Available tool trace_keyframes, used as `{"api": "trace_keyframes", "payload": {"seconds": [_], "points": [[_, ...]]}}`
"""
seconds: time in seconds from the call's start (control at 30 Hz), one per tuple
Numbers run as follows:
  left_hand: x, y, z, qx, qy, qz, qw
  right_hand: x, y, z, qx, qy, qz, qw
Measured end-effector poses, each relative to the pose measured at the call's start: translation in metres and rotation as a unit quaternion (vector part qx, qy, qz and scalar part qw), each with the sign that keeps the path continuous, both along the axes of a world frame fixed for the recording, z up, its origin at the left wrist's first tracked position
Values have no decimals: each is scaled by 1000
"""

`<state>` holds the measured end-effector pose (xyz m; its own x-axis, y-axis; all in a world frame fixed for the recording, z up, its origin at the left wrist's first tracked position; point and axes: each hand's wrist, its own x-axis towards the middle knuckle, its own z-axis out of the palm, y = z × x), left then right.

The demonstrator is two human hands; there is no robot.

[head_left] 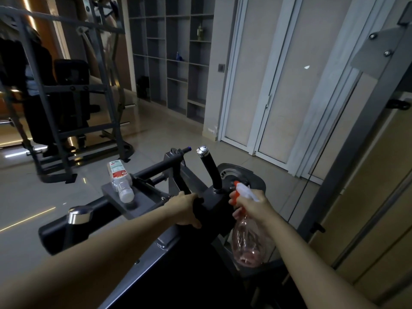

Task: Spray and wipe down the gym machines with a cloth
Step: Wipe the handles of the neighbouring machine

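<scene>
The right hand (254, 205) is gripping the neck of a clear spray bottle (248, 244), fingers curling round its orange trigger, nozzle pointing toward the gym machine (213, 197). Just beside it, the left hand (186, 208) is closing over what looks like a dark cloth (198, 208), pressing it on the machine's black frame; the cloth is blending into the metal. An upright black handle (208, 168) with a chrome cap is rising behind both hands. Further left, a clear plastic bottle (120, 181) is lying on its side on a grey plate (142, 204) of the machine.
</scene>
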<state>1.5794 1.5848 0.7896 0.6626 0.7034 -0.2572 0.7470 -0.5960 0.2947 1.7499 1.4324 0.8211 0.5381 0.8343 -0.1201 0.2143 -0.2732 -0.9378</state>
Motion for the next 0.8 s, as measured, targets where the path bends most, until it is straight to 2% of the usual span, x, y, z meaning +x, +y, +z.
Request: {"api": "trace_keyframes", "payload": {"seconds": [0.07,0.17,0.33,0.47,0.63,0.8], "points": [[-3,0,-3,1,-8,-5,1000,8,2,16,30,44,8,999],[-6,0,-6,-5,-17,-8,1000,16,5,38,44,53,40,997],[-4,1,-5,1,-20,-16,1000,21,12,56,35,11,45,998],[0,4,-7,3,-26,-20,999,30,19,49,-38,-74,29,996],[3,8,-13,11,-20,-26,999,33,21,27,-68,-65,-20,995],[7,7,-14,31,5,-37,999,26,15,9,-99,-128,-8,987]]}}
